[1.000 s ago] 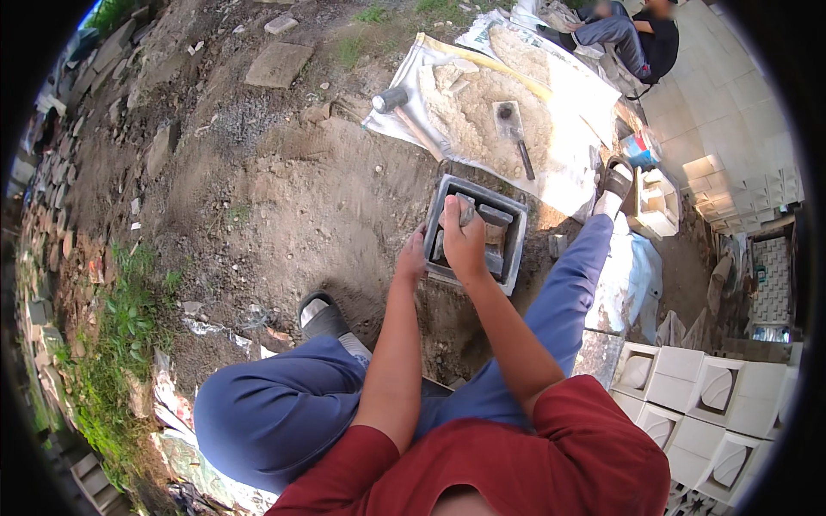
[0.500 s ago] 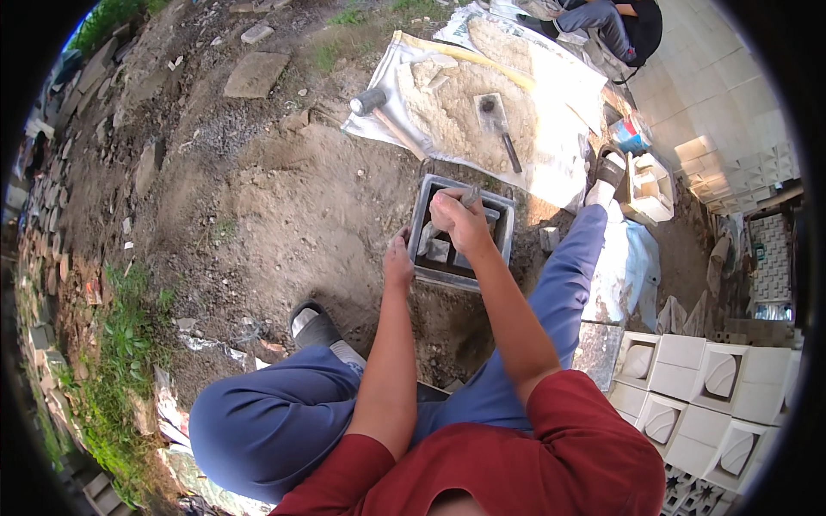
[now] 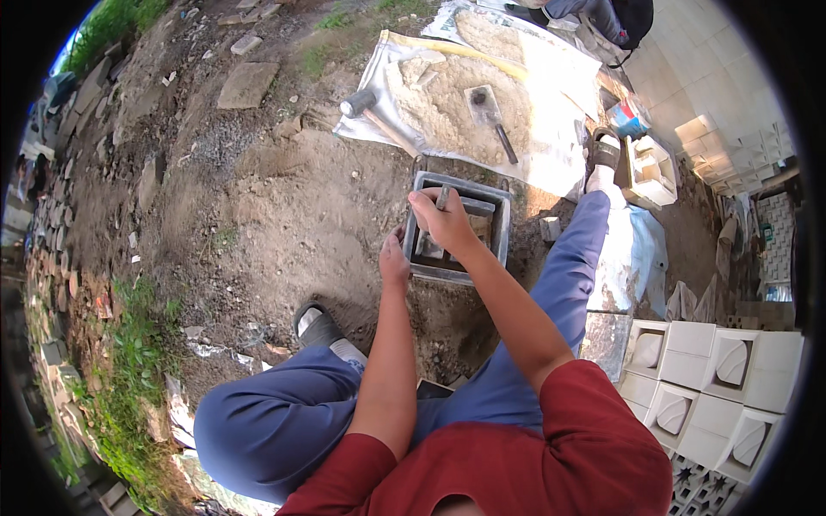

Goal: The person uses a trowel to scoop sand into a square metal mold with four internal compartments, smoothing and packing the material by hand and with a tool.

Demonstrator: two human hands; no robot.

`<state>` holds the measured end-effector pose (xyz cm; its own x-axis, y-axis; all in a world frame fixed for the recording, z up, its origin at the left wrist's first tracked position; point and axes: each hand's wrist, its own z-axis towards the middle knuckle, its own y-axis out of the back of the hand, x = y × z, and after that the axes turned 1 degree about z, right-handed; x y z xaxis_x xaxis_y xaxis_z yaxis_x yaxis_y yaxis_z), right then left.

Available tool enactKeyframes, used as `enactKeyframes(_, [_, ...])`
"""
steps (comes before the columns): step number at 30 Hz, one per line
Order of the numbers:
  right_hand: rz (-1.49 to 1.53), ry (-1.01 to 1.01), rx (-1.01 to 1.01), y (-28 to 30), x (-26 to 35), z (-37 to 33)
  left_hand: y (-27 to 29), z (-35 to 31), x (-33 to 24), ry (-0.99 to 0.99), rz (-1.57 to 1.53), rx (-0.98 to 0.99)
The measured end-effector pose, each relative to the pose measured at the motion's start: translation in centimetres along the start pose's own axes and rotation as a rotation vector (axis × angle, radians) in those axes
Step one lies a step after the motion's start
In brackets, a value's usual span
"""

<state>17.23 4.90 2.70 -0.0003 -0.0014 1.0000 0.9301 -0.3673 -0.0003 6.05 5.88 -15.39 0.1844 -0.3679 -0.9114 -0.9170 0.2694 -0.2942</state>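
A square grey mould sits on the dirt in front of me, its inside split by raised inner blocks. My right hand is over its left half, closed round the handle of a short-handled tool. The handle's end sticks up past my fingers, and the hand hides the tool's working end. Against the mould's outer left wall rests my left hand, fingers stretched along the side. Beyond the mould, a mallet and a trowel lie on a white sheet with a pale sandy heap.
Several white patterned blocks are stacked at the lower right. A hollow block and a can stand past my right foot. A small grey lump lies right of the mould. Another person sits at the far right.
My right hand has shifted left and slightly up within the mould, with the tool's handle now more upright. My left hand stays at the mould's side. The whole view has tilted slightly.
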Motion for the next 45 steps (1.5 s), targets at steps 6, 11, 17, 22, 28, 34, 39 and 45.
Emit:
enactKeyframes(6, [-0.087,-0.009,0.064,0.4,-1.4,1.0,0.1,0.4,-0.3,-0.023,0.042,-0.028])
enactKeyframes(11, [0.037,-0.065,-0.011,0.4,-0.1,1.0,0.1,0.0,-0.2,-0.047,0.174,-0.033])
enactKeyframes(17, [-0.065,-0.051,-0.017,-0.6,-0.3,1.6,1.0,0.2,0.1,-0.003,0.017,-0.035])
enactKeyframes(22, [-0.13,0.034,-0.052,1.5,-3.2,1.2,-1.1,-0.3,-0.3,-0.002,0.035,0.022])
enactKeyframes(28, [0.184,-0.088,-0.096,-0.1,-0.6,0.3,-0.4,-0.2,-0.2,0.015,0.03,-0.024])
enactKeyframes(34, [0.212,-0.062,-0.043,-0.2,0.6,0.2,0.2,0.0,-0.3,-0.026,0.028,-0.024])
enactKeyframes(39, [-0.055,0.012,-0.009,-0.5,-0.6,0.7,0.1,0.5,0.1,-0.005,-0.032,0.001])
enactKeyframes(45, [-0.09,0.038,-0.161,0.5,-3.0,1.5,-0.3,0.3,0.9,-0.019,0.006,-0.038])
